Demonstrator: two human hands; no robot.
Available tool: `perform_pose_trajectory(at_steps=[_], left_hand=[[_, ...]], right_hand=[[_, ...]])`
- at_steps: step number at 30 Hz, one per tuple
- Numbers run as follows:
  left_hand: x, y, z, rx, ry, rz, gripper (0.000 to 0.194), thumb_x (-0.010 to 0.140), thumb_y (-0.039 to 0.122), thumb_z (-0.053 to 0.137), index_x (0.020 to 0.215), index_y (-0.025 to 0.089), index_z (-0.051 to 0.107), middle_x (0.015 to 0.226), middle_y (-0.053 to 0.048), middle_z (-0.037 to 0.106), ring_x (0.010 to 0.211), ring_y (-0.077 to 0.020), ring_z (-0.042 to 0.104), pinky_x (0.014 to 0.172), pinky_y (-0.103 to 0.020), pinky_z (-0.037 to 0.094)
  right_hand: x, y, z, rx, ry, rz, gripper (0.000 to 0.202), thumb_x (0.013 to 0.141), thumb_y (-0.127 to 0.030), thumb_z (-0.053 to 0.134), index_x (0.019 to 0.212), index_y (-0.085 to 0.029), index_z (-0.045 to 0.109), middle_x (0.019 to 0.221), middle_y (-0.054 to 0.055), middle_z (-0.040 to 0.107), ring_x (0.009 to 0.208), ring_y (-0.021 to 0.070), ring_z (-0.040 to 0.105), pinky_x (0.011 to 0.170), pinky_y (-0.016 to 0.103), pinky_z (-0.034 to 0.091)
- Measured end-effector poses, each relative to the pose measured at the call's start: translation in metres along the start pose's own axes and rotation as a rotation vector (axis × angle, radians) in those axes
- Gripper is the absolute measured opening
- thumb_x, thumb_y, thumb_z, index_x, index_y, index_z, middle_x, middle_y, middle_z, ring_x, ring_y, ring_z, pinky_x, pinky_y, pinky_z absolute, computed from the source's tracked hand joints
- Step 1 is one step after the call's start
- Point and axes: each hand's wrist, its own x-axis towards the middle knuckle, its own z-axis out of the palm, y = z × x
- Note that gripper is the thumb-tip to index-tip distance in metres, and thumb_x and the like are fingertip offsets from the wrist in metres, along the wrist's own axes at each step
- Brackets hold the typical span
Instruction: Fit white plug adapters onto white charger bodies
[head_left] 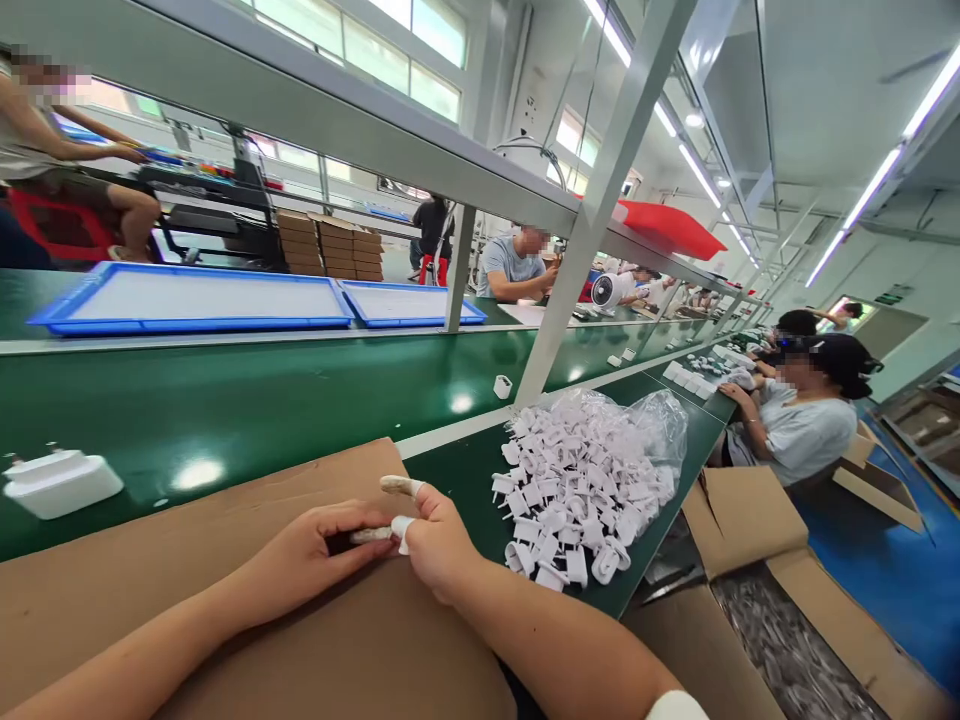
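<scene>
Two bare hands meet over the cardboard sheet (150,570), the left hand (330,540) curled around the tip of the right hand's (439,545) thumb. Pale finger cots (373,536) cover that thumb and the right index finger, which stands raised. Whether anything small is pinched between the hands is hidden, so I cannot tell. For fingertip work like this, my judgement is that steady wrists, light pressure and snug cots would serve best; bunched cots could cost feel and grip.

Just right of the cardboard sheet, a loose pile of white plug housings (577,485) lies on the green counter (457,480), with a clear plastic bag (664,425) at its far side. Beyond the sheet's far left edge lies a white two-pin plug (64,487). Farther beyond the sheet stand two blue-rimmed trays (202,326).
</scene>
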Motion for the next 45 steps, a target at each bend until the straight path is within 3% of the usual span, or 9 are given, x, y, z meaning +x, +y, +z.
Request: perform_pose_trajectory(at_steps=[3,6,10,13,25,31,37,41,45], left_hand=[[0.002,-0.023,-0.004,0.208,0.129,0.086,0.044,0.098,0.065,0.056,0.117,0.037,0.084,0.130,-0.004,0.080,0.122,-0.0317,0.074,0.109,-0.042,0.060],[0.005,-0.036,-0.008,0.497,0.293,0.143,0.057,0.095,0.067,0.055,0.140,0.037,0.075,0.155,-0.005,0.066,0.152,-0.0389,0.053,0.134,-0.058,0.035],[0.009,-0.034,-0.010,0.635,0.214,-0.008,0.081,0.096,0.070,0.046,0.165,0.028,0.052,0.172,-0.006,0.046,0.164,-0.0403,0.034,0.139,-0.065,0.020],[0.012,-0.033,-0.007,0.656,0.107,-0.090,0.082,0.098,0.067,0.040,0.169,0.026,0.047,0.172,-0.006,0.045,0.165,-0.0385,0.033,0.138,-0.066,0.018],[-0.022,-0.027,0.010,0.685,0.140,-0.100,0.079,0.100,0.069,0.040,0.170,0.032,0.045,0.175,0.000,0.041,0.166,-0.0354,0.032,0.140,-0.060,0.020],[-0.020,-0.006,0.010,0.595,0.209,-0.116,0.083,0.095,0.078,0.045,0.158,0.026,0.062,0.170,-0.007,0.050,0.161,-0.0371,0.040,0.138,-0.056,0.024],[-0.022,0.000,0.008,0.482,0.275,-0.072,0.071,0.103,0.072,0.036,0.139,0.026,0.077,0.159,-0.008,0.063,0.153,-0.0347,0.052,0.134,-0.054,0.035],[-0.023,0.003,0.006,0.407,0.291,-0.090,0.069,0.103,0.069,0.036,0.129,0.022,0.080,0.154,-0.010,0.067,0.146,-0.0330,0.058,0.132,-0.050,0.039],[-0.023,0.001,-0.003,0.282,0.343,-0.163,0.065,0.096,0.065,0.044,0.124,0.020,0.080,0.148,-0.011,0.071,0.138,-0.0310,0.064,0.125,-0.042,0.048]], right_hand=[[-0.002,-0.017,-0.013,-0.421,0.105,-0.129,0.057,0.089,-0.022,0.065,0.146,-0.022,0.063,0.125,0.009,0.075,0.091,0.0222,0.079,0.088,0.040,0.066],[-0.006,-0.042,-0.031,-1.012,0.254,-0.273,0.055,0.095,-0.022,0.065,0.149,-0.017,0.062,0.151,0.020,0.063,0.127,0.0325,0.070,0.112,0.051,0.057],[-0.004,-0.066,-0.058,-1.466,0.491,-0.024,0.056,0.095,-0.025,0.068,0.147,-0.004,0.061,0.149,0.035,0.060,0.147,0.0499,0.051,0.124,0.073,0.034],[0.003,-0.069,-0.074,-1.495,0.542,0.125,0.052,0.093,-0.025,0.069,0.140,-0.004,0.065,0.145,0.035,0.063,0.145,0.0511,0.052,0.123,0.076,0.027],[0.002,-0.085,-0.082,-1.372,0.449,0.003,0.033,0.095,-0.006,0.059,0.117,-0.020,0.079,0.120,0.011,0.080,0.111,0.0244,0.076,0.110,0.041,0.047],[0.009,-0.069,-0.076,-0.774,0.364,-0.215,0.017,0.082,-0.027,0.080,0.097,-0.019,0.082,0.126,0.011,0.077,0.110,0.0233,0.074,0.093,0.032,0.058],[0.006,-0.059,-0.060,-0.190,0.071,-0.116,0.029,0.068,-0.032,0.083,0.091,-0.018,0.073,0.089,0.006,0.080,0.085,0.0216,0.078,0.068,0.028,0.058],[-0.001,-0.056,-0.050,-0.332,0.087,-0.146,0.037,0.072,-0.025,0.081,0.108,-0.018,0.072,0.086,0.002,0.077,0.073,0.0165,0.071,0.063,0.025,0.052],[-0.019,-0.052,-0.034,-0.951,-0.039,-0.304,0.029,0.084,-0.014,0.072,0.112,-0.020,0.077,0.106,0.005,0.075,0.092,0.0186,0.071,0.082,0.029,0.056]])
